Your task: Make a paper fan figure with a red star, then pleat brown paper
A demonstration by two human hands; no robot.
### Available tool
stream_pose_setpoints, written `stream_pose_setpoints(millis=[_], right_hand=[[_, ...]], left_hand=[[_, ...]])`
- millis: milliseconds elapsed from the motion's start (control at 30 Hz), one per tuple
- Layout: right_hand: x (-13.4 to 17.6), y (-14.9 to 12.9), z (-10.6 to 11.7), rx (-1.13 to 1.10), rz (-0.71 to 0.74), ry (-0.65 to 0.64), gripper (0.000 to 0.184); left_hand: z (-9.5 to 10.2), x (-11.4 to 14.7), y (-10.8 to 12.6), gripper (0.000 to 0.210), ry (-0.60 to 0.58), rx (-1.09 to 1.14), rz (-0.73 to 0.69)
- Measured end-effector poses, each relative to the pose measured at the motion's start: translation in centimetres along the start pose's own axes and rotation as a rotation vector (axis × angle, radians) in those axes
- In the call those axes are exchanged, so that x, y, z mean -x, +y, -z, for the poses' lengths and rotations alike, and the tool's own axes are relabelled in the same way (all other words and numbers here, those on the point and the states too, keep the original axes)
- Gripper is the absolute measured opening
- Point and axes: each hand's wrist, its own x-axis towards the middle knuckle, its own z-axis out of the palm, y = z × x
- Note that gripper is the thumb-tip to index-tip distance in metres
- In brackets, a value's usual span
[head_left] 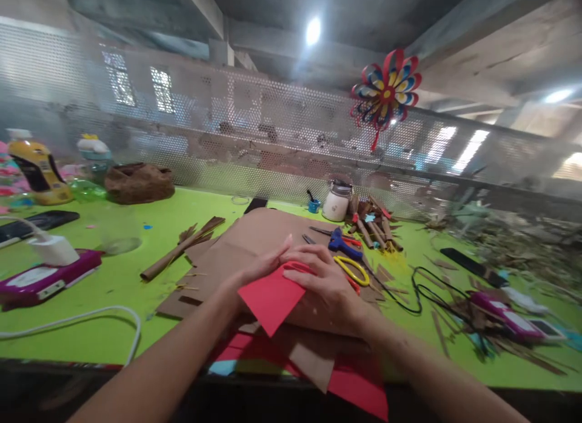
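While two bare hands meet low over the middle of the surface [163, 211], all the action is on one piece of red paper [273, 299], held just above a brown cardboard sheet [264, 229]. And look at the right hand [325, 277]: fingers bent over the paper's far edge, clamped down where it seems to curl. Over on the left, the left hand [261, 266] tucks in beside it, one digit stretched up and away; the rest is hidden behind the paper, so I cannot tell how firmly it grips. A flat corner hangs down towards the near side, loose and uncreased!

My call: this is a shaping step, the far edge being rolled or bent while the near part lies flat. The next move, I'd judge, calls for even pressure along that curl, with the left hand steadying so the paper doesn't skew.

Just beyond the right hand, a yellow handle loop [365, 280] and a blue glue gun [343, 244] lie within easy reach. On the near side, more red sheets [359, 383] lie beside a tan cardboard strip [313, 365], while a cardboard roll [168, 259] rests to the left.
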Motion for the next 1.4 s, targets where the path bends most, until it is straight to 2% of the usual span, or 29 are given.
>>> stream_pose_setpoints(millis=[100,200,333,400,533,667,733,800,1000,1200,1400], right_hand=[[1.2,0.6,-1.2,0.05,-0.019,-0.064,0.036],[2.3,1.2,-1.5,0.078,-0.061,-0.025,0.038],[3.2,1.2,-1.4,0.03,-0.193,0.054,0.032],[3.3,0.8,-1.5,-0.05,-0.291,0.098,0.031],[3.1,-0.1,-2.0,-0.395,-0.522,0.126,0.018],[3.0,0.2,-2.5,-0.7,-0.831,0.04,0.029],[3.2,0.7,-2.6,-0.764,-0.979,0.027,0.034],[3.3,1.1,-2.7,-0.79,-1.068,0.031,0.037],[3.4,1.5,-2.8,-0.781,-1.157,0.072,0.038],[2.8,1.3,-2.5,-0.798,-1.156,0.092,0.04],[2.9,1.2,-2.5,-0.803,-1.156,0.085,0.037]], left_hand=[[0.3,-0.3,0.1,0.032,0.017,0.178,-0.019],[-0.2,-0.2,0.2,0.035,0.127,0.248,-0.036],[-1.5,-0.2,0.4,0.035,0.367,0.159,-0.19],[-2.0,-0.2,0.4,0.036,0.423,0.09,-0.286],[-2.4,-0.2,0.1,0.044,0.462,0.027,-0.322],[-2.5,-0.2,-0.3,0.042,0.429,0.046,-0.298],[-2.6,-0.2,-0.4,0.04,0.408,0.06,-0.31],[-2.7,-0.2,-0.5,0.039,0.392,0.069,-0.322],[-3.0,-0.1,-0.6,0.038,0.331,0.025,-0.266],[-3.1,-0.4,-1.0,0.045,0.413,-0.067,-0.28],[-2.7,-0.6,-1.4,0.054,0.414,-0.04,-0.302]])
